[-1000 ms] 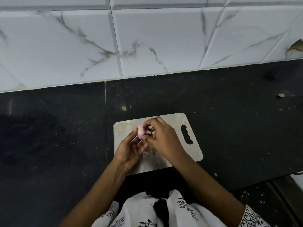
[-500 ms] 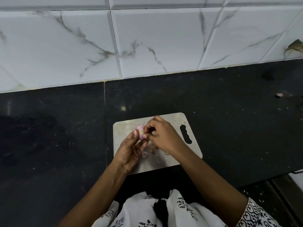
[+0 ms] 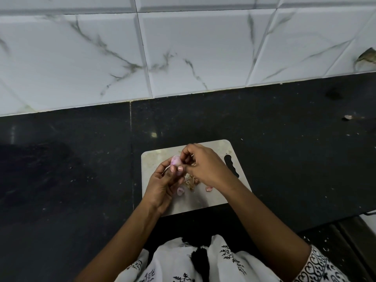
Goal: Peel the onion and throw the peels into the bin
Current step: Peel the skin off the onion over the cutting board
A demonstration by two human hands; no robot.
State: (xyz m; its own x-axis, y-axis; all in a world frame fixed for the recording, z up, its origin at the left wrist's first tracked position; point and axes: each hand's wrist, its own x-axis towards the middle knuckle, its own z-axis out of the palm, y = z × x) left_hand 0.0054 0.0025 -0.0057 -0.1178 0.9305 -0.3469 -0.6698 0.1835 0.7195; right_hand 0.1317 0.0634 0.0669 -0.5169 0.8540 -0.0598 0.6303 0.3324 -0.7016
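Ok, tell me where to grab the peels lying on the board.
Probably from above, fingers closing in round the whole heap of peels: they lie loose and flat on the board, so no single edge would lift them all. The left hand and right hand hold the onion.

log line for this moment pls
stage: peeling | left hand: holds onion | right hand: pinches at onion | peels: on cutting board

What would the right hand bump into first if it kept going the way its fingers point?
The right hand points towards the person's left, at the onion that the left hand holds over the cutting board. It would meet the onion first; they seem to be touching, though depth is unclear.
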